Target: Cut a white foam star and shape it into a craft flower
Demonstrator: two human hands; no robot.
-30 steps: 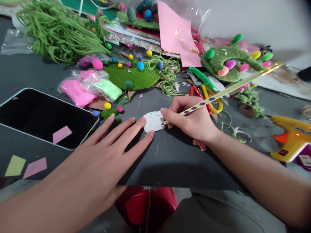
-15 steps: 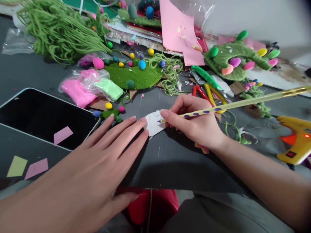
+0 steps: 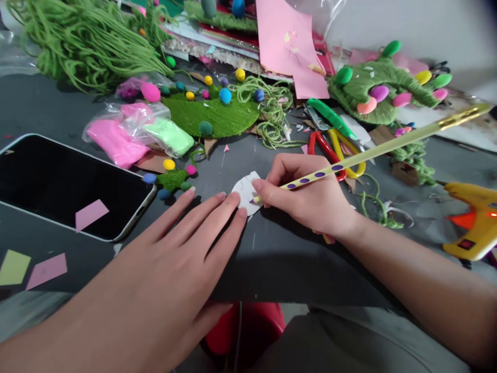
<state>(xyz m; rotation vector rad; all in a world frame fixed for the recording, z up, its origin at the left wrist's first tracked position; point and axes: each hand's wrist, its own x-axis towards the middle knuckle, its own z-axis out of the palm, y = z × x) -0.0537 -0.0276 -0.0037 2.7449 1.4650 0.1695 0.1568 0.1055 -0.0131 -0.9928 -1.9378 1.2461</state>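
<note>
Pinched in my right hand (image 3: 306, 194) is a long pale yellow pencil (image 3: 382, 153) with purple dots, a purple tip and a gold band near its far end. Its tip touches a small white paper piece (image 3: 245, 187) with a rounded edge, lying on the dark grey table (image 3: 295, 274). My left hand (image 3: 190, 248) lies flat, fingers stretched out, with its fingertips on the paper's left and lower edge. The part of the paper under my right fingers is hidden.
Left lies a phone (image 3: 70, 181) with a pink paper scrap (image 3: 92, 214) on it. Behind are clay bags (image 3: 116, 140), green yarn (image 3: 93, 46), and a yarn-wrapped leaf shape (image 3: 209, 115). Red-and-yellow-handled scissors (image 3: 328, 147) and a yellow glue gun (image 3: 473, 217) with a lit red light are to the right.
The pencil tip has shifted slightly down and left on the paper, and the pencil's far end has swung higher. My left hand has slid slightly right. The view has shifted a little.
</note>
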